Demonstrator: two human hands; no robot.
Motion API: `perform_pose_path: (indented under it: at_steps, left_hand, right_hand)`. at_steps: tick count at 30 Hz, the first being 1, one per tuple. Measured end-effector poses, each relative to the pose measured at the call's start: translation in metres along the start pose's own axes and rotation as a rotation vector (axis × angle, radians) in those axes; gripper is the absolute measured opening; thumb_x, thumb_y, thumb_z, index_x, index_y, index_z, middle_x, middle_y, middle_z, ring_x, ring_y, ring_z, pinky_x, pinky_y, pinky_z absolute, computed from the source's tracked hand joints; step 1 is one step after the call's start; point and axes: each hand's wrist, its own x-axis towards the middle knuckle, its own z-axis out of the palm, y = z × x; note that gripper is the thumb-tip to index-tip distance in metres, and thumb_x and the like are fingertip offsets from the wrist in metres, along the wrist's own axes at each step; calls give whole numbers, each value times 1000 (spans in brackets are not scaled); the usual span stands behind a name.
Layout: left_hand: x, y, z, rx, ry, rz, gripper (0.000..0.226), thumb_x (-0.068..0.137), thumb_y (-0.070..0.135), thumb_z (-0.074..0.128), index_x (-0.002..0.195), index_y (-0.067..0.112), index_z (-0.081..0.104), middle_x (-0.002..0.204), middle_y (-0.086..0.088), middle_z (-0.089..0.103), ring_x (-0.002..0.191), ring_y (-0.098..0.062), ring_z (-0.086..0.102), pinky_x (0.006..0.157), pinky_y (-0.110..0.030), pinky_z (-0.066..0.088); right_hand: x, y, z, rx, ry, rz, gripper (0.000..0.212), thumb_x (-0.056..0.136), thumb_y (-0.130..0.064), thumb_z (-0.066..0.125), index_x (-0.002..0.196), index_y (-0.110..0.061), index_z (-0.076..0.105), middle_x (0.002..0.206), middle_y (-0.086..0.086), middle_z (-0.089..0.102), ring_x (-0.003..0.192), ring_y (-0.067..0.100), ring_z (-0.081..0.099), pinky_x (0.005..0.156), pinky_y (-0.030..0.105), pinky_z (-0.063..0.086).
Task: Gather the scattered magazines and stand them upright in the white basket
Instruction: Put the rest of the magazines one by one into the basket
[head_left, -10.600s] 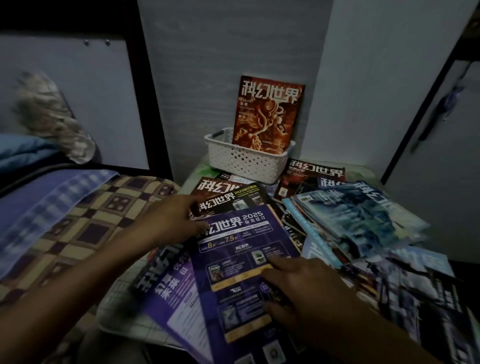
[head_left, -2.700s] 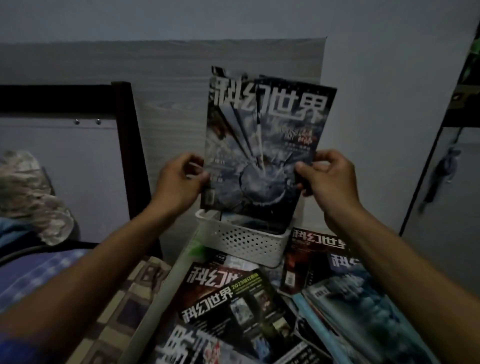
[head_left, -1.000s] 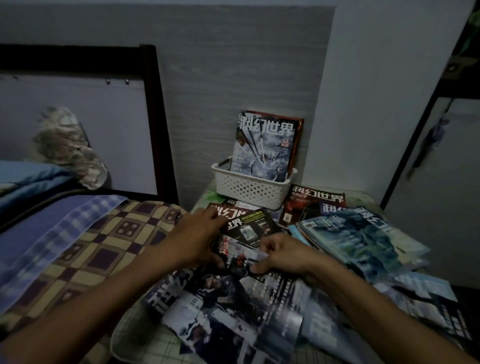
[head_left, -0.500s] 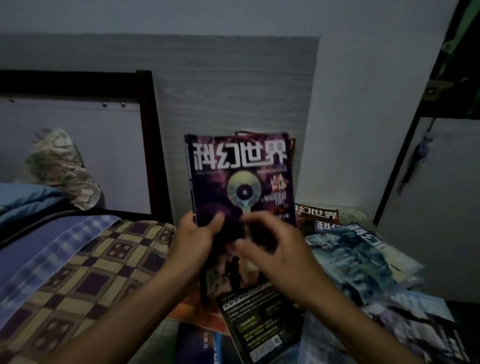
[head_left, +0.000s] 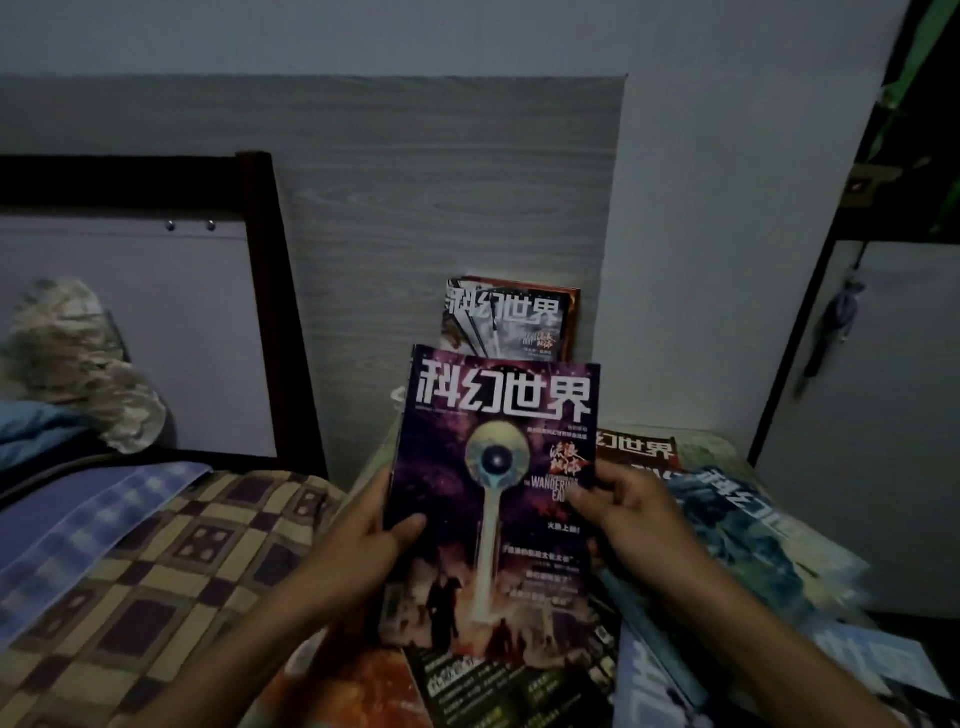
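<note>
Head view: both hands' fingers clamp one purple magazine (head_left: 498, 499) (two magazines (head_left: 506, 322) stand behind)

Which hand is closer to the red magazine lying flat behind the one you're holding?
Right. The right hand sits just below the red magazine; the left hand grips the far side of the held purple magazine.

The room is dim. A grey wood-grain wall panel (head_left: 441, 208) rises behind, ending against a plain pale wall (head_left: 727, 260). At left a dark bed frame (head_left: 260, 291) encloses a pale board (head_left: 156, 332), with a checked quilt (head_left: 171, 561) and a blue striped blanket (head_left: 78, 525) below. At right stands a dark-framed cabinet door (head_left: 883, 415).
</note>
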Motion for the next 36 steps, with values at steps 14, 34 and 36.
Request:
perform_pose_path:
  at_steps: [14, 34, 36]
  left_hand:
    - [232, 52, -25, 285, 418, 338, 28, 89, 2, 64, 90, 29, 57, 88, 6, 63, 81, -17, 66, 69, -32, 60]
    - [97, -12, -3, 397, 175, 199, 24, 88, 21, 68, 105, 30, 53, 94, 14, 59, 82, 0, 59, 61, -8, 42]
    - [45, -19, 1, 564, 19, 217, 18, 86, 31, 69, 97, 34, 55, 93, 17, 60, 84, 3, 58, 66, -9, 44]
  right_hand:
    - [198, -46, -22, 2, 281, -176, 16, 98, -14, 53, 103, -24, 64, 84, -3, 70, 59, 16, 66, 51, 25, 54]
    - [98, 26, 0, -394, -1, -187, 20, 85, -12, 68, 74, -28, 66, 73, -14, 69, 70, 4, 66, 67, 28, 51]
    - [64, 32, 2, -631, -204, -112, 13, 84, -20, 71, 74, -26, 66, 71, -12, 68, 69, 2, 63, 67, 28, 50]
